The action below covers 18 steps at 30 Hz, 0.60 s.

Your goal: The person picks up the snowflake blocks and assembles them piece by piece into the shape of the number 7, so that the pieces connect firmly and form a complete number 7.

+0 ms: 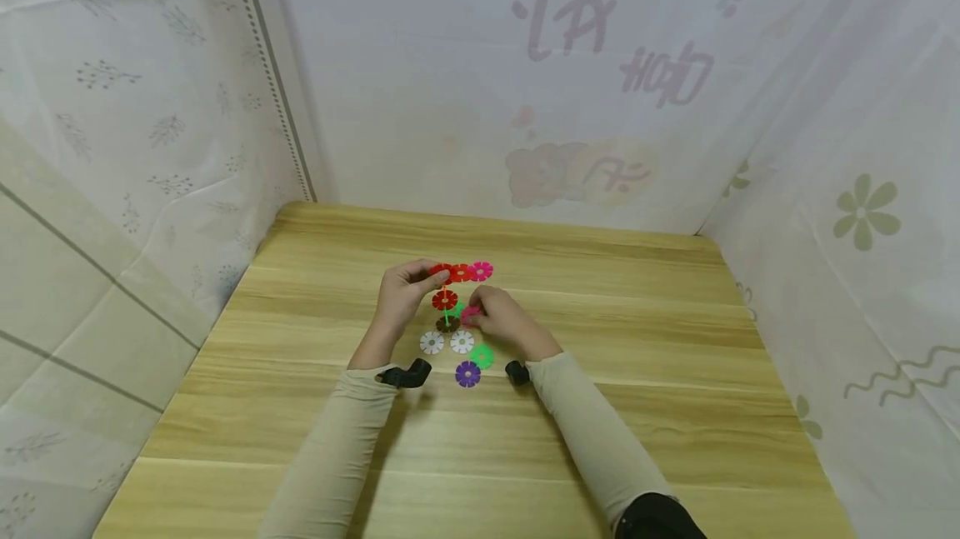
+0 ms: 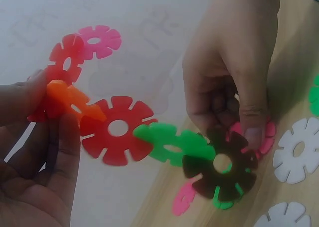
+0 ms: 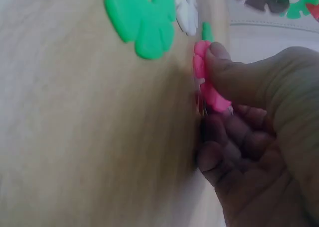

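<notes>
Disc chain (image 2: 119, 148) is pinched in the left hand (image 1: 399, 297), a pink disc (image 3: 214, 96), rightward, in the right hand (image 1: 508, 321); joining seems intended; careful alignment is called for.

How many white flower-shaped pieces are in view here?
2. Both lie on the wooden table, side by side in the head view: the left white piece and the right white piece, just beyond the purple piece. Others could be hidden beneath the right hand.
</notes>
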Available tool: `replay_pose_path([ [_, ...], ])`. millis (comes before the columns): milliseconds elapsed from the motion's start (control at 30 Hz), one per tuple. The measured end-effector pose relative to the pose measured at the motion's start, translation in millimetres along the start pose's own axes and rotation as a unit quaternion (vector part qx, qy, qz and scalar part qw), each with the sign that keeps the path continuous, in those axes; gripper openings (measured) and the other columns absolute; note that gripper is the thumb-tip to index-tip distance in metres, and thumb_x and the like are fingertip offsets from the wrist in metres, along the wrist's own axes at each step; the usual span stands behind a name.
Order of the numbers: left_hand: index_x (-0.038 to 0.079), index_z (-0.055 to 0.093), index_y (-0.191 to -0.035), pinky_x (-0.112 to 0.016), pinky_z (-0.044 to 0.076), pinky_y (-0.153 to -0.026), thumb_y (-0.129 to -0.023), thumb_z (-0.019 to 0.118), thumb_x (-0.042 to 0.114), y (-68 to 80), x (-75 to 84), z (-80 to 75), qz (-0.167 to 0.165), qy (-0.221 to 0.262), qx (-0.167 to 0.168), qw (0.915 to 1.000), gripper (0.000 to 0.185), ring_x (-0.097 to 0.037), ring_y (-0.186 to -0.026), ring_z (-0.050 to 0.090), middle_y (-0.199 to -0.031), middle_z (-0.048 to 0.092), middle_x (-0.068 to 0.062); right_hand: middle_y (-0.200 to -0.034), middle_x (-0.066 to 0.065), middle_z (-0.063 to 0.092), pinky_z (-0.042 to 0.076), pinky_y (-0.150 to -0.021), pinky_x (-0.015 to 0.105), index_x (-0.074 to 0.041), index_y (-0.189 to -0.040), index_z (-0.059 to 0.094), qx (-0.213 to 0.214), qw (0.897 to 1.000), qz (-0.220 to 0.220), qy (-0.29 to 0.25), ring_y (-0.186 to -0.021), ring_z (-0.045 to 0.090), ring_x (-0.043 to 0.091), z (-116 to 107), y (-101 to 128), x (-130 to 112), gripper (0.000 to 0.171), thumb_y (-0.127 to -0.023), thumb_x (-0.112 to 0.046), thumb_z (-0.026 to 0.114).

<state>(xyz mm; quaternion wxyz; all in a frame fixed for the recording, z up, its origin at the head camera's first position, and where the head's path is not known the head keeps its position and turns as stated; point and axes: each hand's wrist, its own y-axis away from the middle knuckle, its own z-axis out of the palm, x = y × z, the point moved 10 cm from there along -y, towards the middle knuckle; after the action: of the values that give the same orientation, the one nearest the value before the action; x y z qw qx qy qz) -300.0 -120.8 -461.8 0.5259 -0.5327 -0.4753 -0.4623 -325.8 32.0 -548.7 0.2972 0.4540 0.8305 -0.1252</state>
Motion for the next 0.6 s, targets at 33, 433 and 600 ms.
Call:
replay_pose_path([
  [33,-0.003,0.075,-0.1,-0.032,0.054,-0.077,-0.09,0.078,0.019,0.0,0.3,0.1,0.002,0.0,-0.001,1.0,0.025,-0.018,-0.081,0.064,-0.088,0.071,-0.003,-0.098,0.001,0.063,0.053,-0.079,0.029,-0.008,-0.108,0.061,-0.001,1.0,0.005,-0.013,-0.088,0.061,0.015,-0.5,0.4,1.5,0.019,-0.098,-0.022,0.069],
  [433,-0.001,0.075,-0.1,-0.029,0.054,-0.079,-0.09,0.078,0.018,-0.7,-1.5,0.9,0.001,0.003,-0.011,0.9999,0.021,-0.018,-0.085,0.066,-0.091,0.072,-0.004,-0.089,-0.002,0.07,0.056,-0.069,0.029,-0.012,-0.11,0.066,0.053,0.99,0.02,-0.127,-0.074,0.067,0.012,-18.9,12.0,25.9,0.015,-0.097,-0.019,0.069],
  [600,-0.002,0.075,-0.1,-0.029,0.054,-0.078,-0.09,0.077,0.016,-0.2,-1.9,-2.0,-0.003,0.005,-0.007,1.0,0.021,-0.019,-0.084,0.065,-0.09,0.072,-0.005,-0.088,0.002,0.071,0.056,-0.061,0.03,-0.008,-0.111,0.068,0.071,0.98,0.03,-0.183,-0.069,0.069,0.018,-33.6,21.3,36.3,0.016,-0.099,-0.019,0.067],
])
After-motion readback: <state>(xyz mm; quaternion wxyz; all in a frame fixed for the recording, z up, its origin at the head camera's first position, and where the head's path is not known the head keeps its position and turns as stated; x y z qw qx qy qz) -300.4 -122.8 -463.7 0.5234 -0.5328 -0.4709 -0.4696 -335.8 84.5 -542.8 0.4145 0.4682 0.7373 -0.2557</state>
